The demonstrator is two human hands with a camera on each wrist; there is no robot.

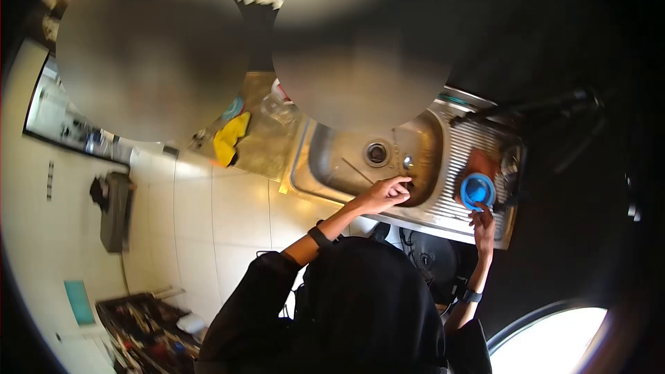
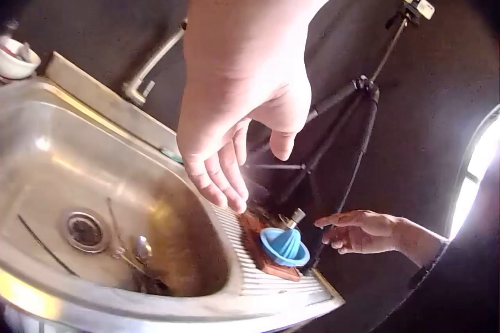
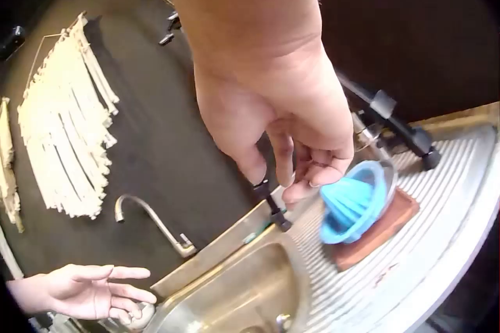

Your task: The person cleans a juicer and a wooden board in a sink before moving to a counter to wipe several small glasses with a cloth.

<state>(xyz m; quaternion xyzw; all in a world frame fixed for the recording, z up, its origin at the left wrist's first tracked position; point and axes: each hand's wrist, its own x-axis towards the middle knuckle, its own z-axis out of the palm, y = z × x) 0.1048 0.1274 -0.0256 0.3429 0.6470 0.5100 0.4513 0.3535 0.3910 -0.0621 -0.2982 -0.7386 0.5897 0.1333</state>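
Note:
A blue ribbed juicer-like cone with a round rim [image 1: 477, 191] [image 2: 285, 247] [image 3: 355, 204] sits over a reddish-brown block [image 3: 383, 231] on the ridged drainboard. My right hand [image 1: 483, 227] [image 2: 363, 233] [image 3: 273, 114] is right beside the rim, fingers loosely bent; whether the fingertips touch it I cannot tell. Over the sink's front edge my left hand [image 1: 384, 195] [image 2: 242, 106] [image 3: 94, 292] hangs with relaxed fingers, holding nothing. Inside the steel sink [image 1: 332, 149] lie a spoon-like shiny item [image 1: 408, 161] and a thin stick [image 1: 357, 170] near the drain.
A tap [image 3: 152, 220] rises behind the sink. A black tripod [image 2: 363, 99] stands beyond the drainboard. Left of the sink, a yellow cloth [image 1: 231, 138] lies on the counter. A white bowl [image 2: 17, 60] is by the sink's far corner.

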